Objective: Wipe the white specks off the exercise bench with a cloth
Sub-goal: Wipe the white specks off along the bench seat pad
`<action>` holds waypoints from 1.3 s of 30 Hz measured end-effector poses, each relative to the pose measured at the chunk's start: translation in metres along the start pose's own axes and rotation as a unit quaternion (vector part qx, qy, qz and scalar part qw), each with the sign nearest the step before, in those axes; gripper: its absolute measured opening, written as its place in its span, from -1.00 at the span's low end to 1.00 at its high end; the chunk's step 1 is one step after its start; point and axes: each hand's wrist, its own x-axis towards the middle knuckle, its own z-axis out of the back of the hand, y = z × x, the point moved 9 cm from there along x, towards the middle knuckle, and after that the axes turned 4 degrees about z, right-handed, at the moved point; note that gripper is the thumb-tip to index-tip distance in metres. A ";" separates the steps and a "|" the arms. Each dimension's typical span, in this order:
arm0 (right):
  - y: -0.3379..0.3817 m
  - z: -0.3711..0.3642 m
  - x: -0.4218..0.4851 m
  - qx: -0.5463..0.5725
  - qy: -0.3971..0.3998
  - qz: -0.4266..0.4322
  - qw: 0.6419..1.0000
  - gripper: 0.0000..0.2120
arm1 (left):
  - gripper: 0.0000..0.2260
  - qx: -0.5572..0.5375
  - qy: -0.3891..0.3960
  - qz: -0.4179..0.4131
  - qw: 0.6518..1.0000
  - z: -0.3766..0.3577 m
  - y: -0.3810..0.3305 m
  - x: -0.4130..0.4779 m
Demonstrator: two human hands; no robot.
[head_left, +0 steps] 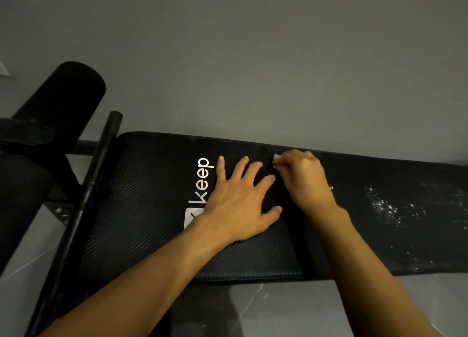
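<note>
Two hands show in the head view. The left grip lies flat and wide open on the exercise bench, holding nothing. The right grip curls round the white cloth at the far edge. I think I am wiping; next I must slide right to the white specks.

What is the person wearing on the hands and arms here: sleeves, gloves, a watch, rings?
The left hand and right hand are bare: no gloves, rings, watch or bands show. The left forearm and right forearm are uncovered down to the frame's lower edge, so no sleeve is in view. Nails look short and unpainted.
</note>
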 end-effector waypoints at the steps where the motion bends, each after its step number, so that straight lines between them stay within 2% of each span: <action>1: -0.003 -0.002 0.007 0.000 -0.001 -0.006 1.000 -0.88 | -0.36 0.001 -0.004 -0.003 1.000 -0.001 0.001 0.000; 8: 0.006 0.006 -0.027 0.018 0.038 0.048 0.998 -0.85 | -0.37 -0.002 0.001 -0.008 1.000 -0.004 0.000 -0.001; 12: -0.012 -0.003 0.019 0.006 0.029 0.025 0.999 -0.86 | -0.37 0.005 -0.002 -0.008 1.000 -0.004 0.001 0.001; 15: -0.014 -0.007 0.042 -0.002 0.055 0.006 0.998 -0.84 | -0.37 0.001 -0.004 -0.010 1.000 -0.003 0.001 0.000; 21: 0.007 0.014 -0.024 0.021 0.105 0.045 0.993 -0.80 | -0.36 -0.006 -0.006 -0.017 1.000 -0.003 0.001 0.001; 28: 0.004 0.007 -0.025 -0.010 0.073 0.019 0.997 -0.80 | -0.36 -0.004 -0.015 -0.016 1.000 -0.002 0.003 -0.001; 33: 0.024 0.022 -0.084 0.028 0.067 0.014 0.997 -0.73 | -0.34 0.005 -0.011 -0.019 1.000 -0.003 0.002 -0.001; 39: 0.003 0.017 -0.074 0.016 0.024 -0.014 0.999 -0.82 | -0.38 0.005 -0.018 -0.016 1.000 -0.003 0.002 -0.002</action>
